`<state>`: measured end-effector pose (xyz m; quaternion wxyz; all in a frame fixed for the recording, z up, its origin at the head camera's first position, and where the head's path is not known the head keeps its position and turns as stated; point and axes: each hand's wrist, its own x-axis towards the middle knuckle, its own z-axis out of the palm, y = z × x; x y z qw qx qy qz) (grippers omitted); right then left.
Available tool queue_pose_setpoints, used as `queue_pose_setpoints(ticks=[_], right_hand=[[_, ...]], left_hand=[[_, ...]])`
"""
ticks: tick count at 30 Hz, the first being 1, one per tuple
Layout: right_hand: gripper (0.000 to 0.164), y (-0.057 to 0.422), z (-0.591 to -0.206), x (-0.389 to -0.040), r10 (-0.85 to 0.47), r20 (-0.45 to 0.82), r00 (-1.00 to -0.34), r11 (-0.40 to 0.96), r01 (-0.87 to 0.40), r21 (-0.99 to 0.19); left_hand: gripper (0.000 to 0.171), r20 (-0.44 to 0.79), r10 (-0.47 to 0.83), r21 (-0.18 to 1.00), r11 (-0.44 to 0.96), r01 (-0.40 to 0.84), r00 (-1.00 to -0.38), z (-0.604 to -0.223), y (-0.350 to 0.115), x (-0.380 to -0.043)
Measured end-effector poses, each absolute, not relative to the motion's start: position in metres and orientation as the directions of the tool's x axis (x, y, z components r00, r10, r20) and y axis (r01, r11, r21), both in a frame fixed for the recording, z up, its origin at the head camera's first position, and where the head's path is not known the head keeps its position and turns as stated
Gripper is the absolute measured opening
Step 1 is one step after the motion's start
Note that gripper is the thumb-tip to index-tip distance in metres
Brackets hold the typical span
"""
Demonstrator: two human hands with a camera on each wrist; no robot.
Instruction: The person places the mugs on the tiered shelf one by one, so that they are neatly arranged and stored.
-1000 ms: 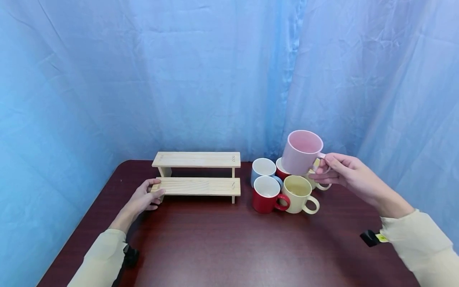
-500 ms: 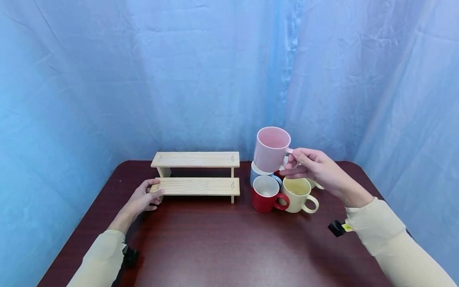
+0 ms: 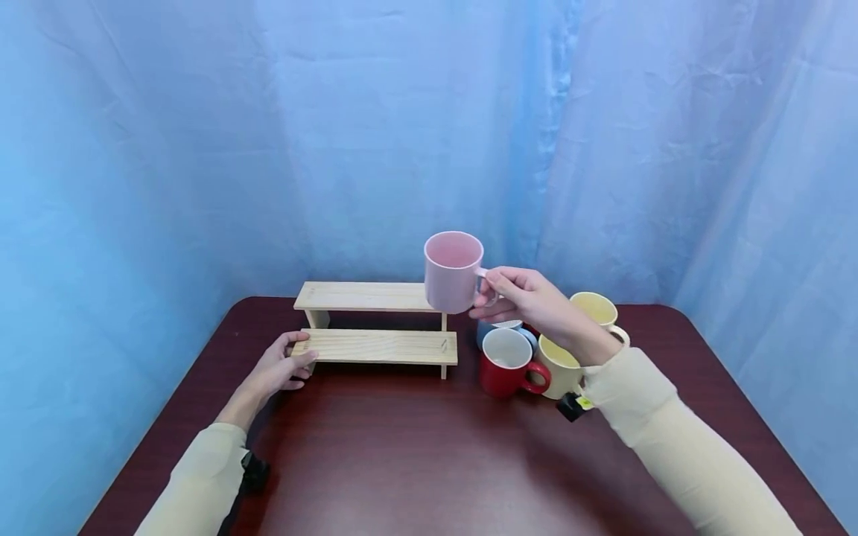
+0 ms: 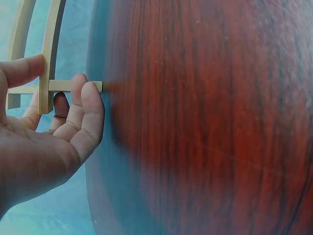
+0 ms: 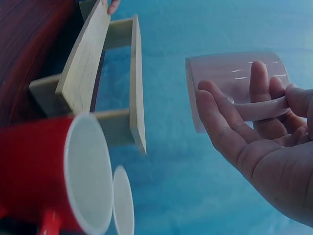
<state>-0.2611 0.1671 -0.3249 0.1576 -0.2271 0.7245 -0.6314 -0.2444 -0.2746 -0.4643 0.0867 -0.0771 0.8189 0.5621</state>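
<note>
My right hand [image 3: 532, 301] pinches the handle of a pink mug [image 3: 449, 286]. The mug hangs upright in the air, overlapping the right end of the upper board of a two-step wooden shelf [image 3: 382, 346]. In the right wrist view, thumb and fingers close on the handle of the pink mug [image 5: 225, 73], beside the shelf [image 5: 88, 63]. At the shelf's left end, my left hand [image 3: 275, 366] grips the lower board. The left wrist view shows that board [image 4: 50, 44] between the thumb and curled fingers of the left hand [image 4: 49, 147].
Right of the shelf stand a red mug [image 3: 499, 378], a light blue mug [image 3: 488, 331] partly hidden behind it, and two pale yellow mugs [image 3: 593, 307]. The right forearm passes over this group. Blue curtains [image 3: 375, 149] enclose the dark red-brown table [image 3: 402, 454].
The right hand has carried the pink mug leftward, from above the other mugs to the shelf's right end. The left hand has kept its grip on the shelf.
</note>
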Motion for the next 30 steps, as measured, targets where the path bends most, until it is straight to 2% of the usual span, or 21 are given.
queue_pose_setpoints(ticks=[9, 22, 30], right_hand=[[0.033, 0.115, -0.322, -0.275, -0.549, 0.105, -0.829, 0.026, -0.142, -0.989], [0.035, 0.018, -0.331, -0.300, -0.531, 0.057, -0.846, 0.033, -0.088, -0.996], [0.037, -0.017, -0.330, -0.306, -0.524, 0.059, -0.850, 0.028, -0.087, -0.996]], left_hand=[[0.060, -0.233, -0.025, 0.910, 0.348, -0.227, -0.972, -0.467, -0.267, -0.252], [0.063, -0.232, -0.018, 0.919, 0.325, -0.225, -0.973, -0.461, -0.273, -0.245], [0.063, -0.222, -0.006, 0.921, 0.326, -0.212, -0.975, -0.459, -0.271, -0.244]])
